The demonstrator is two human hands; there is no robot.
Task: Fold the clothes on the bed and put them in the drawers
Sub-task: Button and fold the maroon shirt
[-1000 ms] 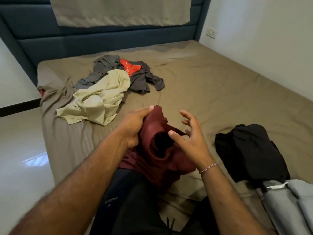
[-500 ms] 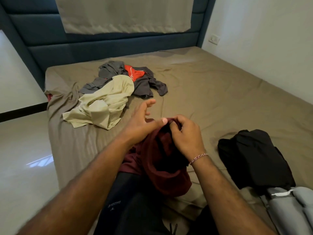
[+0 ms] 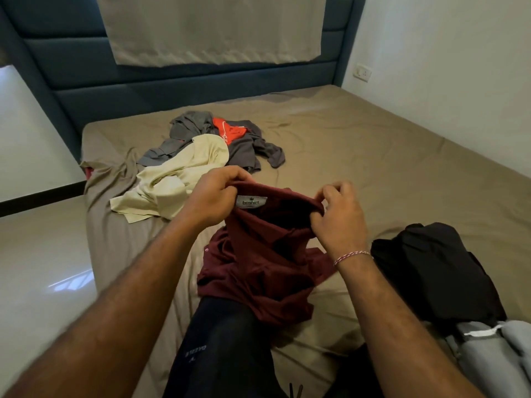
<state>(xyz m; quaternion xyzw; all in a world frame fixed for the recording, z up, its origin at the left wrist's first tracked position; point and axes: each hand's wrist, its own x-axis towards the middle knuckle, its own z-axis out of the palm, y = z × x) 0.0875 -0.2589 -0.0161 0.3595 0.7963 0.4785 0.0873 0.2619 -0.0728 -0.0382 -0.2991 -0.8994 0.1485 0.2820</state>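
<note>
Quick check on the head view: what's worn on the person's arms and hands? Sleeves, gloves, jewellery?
Both forearms are bare up to the frame edge: no sleeves or gloves show. The left hand carries no rings or bands. The right hand has no rings either; at its wrist sits a thin red-and-white twisted thread bracelet.

Both hands grip the collar of a maroon shirt [image 3: 258, 262], the left hand [image 3: 214, 198] and right hand [image 3: 337, 218] on either side of its grey label [image 3: 251, 201]. Beyond the shirt lie a cream garment [image 3: 172, 182] and a grey garment [image 3: 241, 145]; right of it, a black garment [image 3: 431, 268].
</note>
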